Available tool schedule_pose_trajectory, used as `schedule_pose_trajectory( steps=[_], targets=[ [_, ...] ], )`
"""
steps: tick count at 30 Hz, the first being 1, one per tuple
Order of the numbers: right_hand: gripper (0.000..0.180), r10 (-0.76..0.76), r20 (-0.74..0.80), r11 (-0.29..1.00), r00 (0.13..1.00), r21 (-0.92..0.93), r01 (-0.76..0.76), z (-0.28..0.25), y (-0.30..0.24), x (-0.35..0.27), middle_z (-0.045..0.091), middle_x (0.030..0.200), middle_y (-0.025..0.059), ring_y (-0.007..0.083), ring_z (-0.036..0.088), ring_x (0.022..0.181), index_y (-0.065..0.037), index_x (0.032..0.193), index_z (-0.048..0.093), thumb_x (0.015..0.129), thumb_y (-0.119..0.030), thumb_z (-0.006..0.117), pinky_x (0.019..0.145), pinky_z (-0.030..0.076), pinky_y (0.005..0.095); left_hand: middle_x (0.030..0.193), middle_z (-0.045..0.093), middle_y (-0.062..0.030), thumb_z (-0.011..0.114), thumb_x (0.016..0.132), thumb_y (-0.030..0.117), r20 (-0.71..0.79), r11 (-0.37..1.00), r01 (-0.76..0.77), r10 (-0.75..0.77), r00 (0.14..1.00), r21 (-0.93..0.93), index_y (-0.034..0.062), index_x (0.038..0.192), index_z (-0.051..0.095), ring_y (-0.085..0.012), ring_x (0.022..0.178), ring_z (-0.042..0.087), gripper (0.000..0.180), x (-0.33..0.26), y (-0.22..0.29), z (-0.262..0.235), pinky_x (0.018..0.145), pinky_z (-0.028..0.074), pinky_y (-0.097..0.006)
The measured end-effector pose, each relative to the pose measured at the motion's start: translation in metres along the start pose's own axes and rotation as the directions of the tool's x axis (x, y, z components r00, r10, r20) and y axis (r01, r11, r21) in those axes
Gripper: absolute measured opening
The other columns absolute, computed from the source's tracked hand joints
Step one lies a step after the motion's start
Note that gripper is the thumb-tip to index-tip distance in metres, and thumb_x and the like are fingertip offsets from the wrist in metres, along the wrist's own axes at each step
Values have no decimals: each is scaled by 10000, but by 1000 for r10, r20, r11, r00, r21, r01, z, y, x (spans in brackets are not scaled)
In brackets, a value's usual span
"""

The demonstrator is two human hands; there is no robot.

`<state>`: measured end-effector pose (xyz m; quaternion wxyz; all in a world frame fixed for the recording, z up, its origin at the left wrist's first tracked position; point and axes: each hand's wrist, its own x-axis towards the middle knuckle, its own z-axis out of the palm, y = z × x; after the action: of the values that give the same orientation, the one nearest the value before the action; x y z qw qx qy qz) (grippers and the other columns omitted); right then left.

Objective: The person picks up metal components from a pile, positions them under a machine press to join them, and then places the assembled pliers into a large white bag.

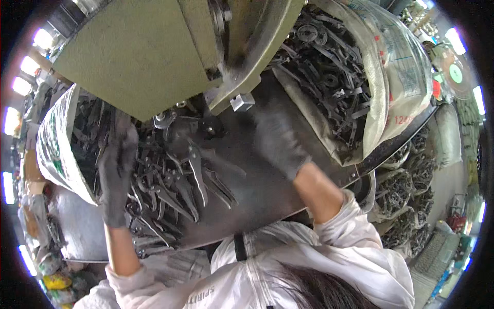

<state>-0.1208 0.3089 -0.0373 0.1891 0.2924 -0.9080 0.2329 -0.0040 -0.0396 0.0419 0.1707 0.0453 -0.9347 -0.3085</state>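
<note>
The left hand (117, 165), in a dark grey glove, is at the near right edge of the left sack (58, 141), beside its dark metal parts (88, 129); blur prevents telling whether it grasps one. The right hand (282, 141), similarly gloved, is over the table (267, 188), between the small metal block (242, 102) under the machine (134, 56) and the right sack (406, 67); its fingers are blurred, and whether they are clenched or hold anything cannot be told. The plier-like tools (195, 170) lie in an overlapping heap between the hands: immediately right of the left hand, and left of the right hand, apart from it. Handles in the heap point mostly toward the near side. The right sack stands open, filled with dark metal pieces (329, 67)
</note>
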Motion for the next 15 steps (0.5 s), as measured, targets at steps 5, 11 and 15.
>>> schedule_pose_trajectory(
  steps=[5, 11, 15],
  targets=[
    [515, 48, -313, 833, 948, -511, -211, -43, 121, 85, 536, 1406, 200, 456, 490, 1294, -142, 1394, 625, 882, -127, 670, 1065, 449, 535, 1085, 715, -177, 599, 969, -8, 397, 914, 220, -73, 915, -341, -40, 1259, 642, -242, 922, 695, 295, -49, 49, 69, 820, 549, -355],
    [416, -205, -140, 935, 969, -320, 152, -19, 118, 73, 513, 1417, 171, 449, 470, 1295, -223, 1307, 687, 890, -221, 684, 1071, 433, 555, 1052, 723, -158, 638, 998, 96, 487, 740, 298, 44, 872, -602, -30, 1257, 650, -245, 896, 681, 288, -43, 117, 142, 810, 541, -364],
    [463, -232, 229, 874, 945, -378, 306, -28, 66, 41, 575, 1401, 87, 320, 568, 1251, -256, 1330, 672, 901, -95, 606, 1083, 469, 507, 1141, 691, -266, 638, 976, 143, 277, 975, -136, 181, 944, -173, -48, 1257, 636, -419, 1051, 666, 340, -51, 46, 137, 895, 525, -448]
  ],
)
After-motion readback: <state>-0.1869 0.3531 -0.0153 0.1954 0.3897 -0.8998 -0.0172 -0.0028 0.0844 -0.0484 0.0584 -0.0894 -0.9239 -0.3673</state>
